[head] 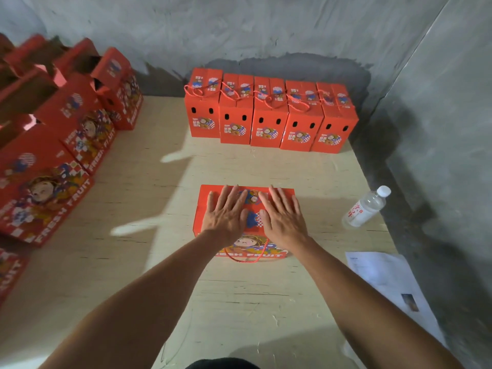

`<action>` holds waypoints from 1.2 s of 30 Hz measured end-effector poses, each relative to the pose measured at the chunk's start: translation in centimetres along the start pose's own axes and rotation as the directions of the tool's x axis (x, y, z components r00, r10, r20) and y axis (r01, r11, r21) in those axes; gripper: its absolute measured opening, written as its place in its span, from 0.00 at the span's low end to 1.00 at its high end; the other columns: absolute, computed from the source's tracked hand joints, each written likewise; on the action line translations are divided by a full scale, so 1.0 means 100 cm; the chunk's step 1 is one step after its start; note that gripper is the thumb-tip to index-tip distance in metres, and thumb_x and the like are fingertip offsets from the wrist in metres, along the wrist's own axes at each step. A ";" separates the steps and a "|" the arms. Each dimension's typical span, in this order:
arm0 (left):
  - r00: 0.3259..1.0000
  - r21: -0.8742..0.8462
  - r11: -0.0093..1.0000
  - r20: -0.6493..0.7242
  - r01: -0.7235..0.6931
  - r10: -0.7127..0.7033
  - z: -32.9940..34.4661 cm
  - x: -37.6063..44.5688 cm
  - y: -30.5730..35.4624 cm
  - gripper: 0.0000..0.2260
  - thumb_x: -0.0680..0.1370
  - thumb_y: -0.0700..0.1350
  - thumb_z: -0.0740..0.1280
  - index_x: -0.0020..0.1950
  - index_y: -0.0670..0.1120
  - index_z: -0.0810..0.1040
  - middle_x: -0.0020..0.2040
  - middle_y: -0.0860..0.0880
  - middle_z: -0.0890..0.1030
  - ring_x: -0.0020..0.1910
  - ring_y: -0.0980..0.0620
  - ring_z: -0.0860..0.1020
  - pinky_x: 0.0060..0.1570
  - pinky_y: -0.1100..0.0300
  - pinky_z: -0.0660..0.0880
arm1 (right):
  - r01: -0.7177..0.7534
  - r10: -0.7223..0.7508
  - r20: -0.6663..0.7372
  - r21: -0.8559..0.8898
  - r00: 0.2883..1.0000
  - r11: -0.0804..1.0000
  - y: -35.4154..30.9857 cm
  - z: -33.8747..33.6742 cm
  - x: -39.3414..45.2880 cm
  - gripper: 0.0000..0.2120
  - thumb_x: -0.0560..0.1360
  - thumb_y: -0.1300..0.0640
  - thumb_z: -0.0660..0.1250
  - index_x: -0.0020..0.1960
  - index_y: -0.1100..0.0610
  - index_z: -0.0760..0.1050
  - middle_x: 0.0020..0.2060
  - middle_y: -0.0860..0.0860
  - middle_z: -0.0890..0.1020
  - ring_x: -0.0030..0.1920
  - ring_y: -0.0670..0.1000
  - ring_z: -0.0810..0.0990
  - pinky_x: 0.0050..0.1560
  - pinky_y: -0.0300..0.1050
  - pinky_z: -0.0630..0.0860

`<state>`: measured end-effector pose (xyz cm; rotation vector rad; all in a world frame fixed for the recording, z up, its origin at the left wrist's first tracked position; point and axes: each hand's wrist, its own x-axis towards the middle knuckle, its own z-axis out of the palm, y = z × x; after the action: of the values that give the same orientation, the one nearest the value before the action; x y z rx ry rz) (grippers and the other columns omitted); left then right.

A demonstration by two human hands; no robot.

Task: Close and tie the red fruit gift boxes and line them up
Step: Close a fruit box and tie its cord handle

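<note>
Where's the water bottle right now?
In the head view the water bottle lies on its side near the table's right edge, right of the box under both hands, with printed papers nearer the person.

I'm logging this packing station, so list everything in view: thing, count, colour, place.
Tied boxes: five, red, standing in a row at the table's far edge by the wall.
Box being closed: one, red, table centre, under both hands; red cord hangs at its near side.
Open boxes: several, red, flaps up, along the left.
Water bottle: one, clear with white cap, lying at the right edge.
Paper sheets: white, near right edge; count unclear.
Table: one, pale wood.
Left hand: flat on the box top.
Right hand: flat beside it.
</note>
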<state>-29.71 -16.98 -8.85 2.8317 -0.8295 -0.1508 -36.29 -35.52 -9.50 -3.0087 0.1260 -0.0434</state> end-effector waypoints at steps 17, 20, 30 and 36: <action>0.932 -0.131 0.930 -0.079 0.343 -0.355 -0.023 0.015 -0.028 0.45 0.69 0.82 0.52 0.69 0.49 0.70 0.67 0.48 0.73 0.72 0.46 0.67 0.76 0.39 0.56 | -0.017 0.007 -0.213 -0.045 0.977 0.999 -0.046 0.036 -0.077 0.30 0.83 0.43 0.57 0.81 0.57 0.62 0.81 0.57 0.58 0.82 0.59 0.55 0.77 0.71 0.53; 0.854 -0.162 0.847 -0.040 0.506 -0.518 -0.028 0.000 -0.031 0.45 0.70 0.80 0.56 0.68 0.43 0.70 0.67 0.43 0.74 0.69 0.42 0.69 0.69 0.45 0.65 | -0.124 0.122 -0.125 -0.006 0.985 0.992 -0.053 0.026 -0.057 0.35 0.79 0.53 0.60 0.83 0.57 0.55 0.82 0.58 0.51 0.82 0.59 0.47 0.78 0.70 0.48; 0.639 -0.683 0.129 0.577 0.719 -0.508 -0.004 -0.082 -0.042 0.37 0.72 0.76 0.63 0.60 0.43 0.77 0.55 0.43 0.83 0.50 0.44 0.83 0.44 0.49 0.81 | -0.528 0.381 0.422 0.816 0.823 0.236 -0.057 0.015 0.016 0.07 0.84 0.54 0.62 0.58 0.56 0.70 0.50 0.60 0.81 0.49 0.58 0.81 0.48 0.48 0.74; 0.731 -0.823 -0.249 0.569 0.511 -0.377 -0.002 -0.074 -0.034 0.27 0.68 0.69 0.73 0.59 0.53 0.83 0.49 0.54 0.87 0.49 0.55 0.86 0.46 0.57 0.80 | -0.773 0.547 0.645 0.635 0.533 0.005 -0.056 0.044 -0.005 0.27 0.75 0.45 0.74 0.62 0.66 0.75 0.53 0.59 0.80 0.47 0.54 0.76 0.45 0.48 0.72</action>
<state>-34.13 -10.07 -9.06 1.3763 0.4628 -0.6845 -36.21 -29.35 -13.11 -1.5105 1.1315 0.2475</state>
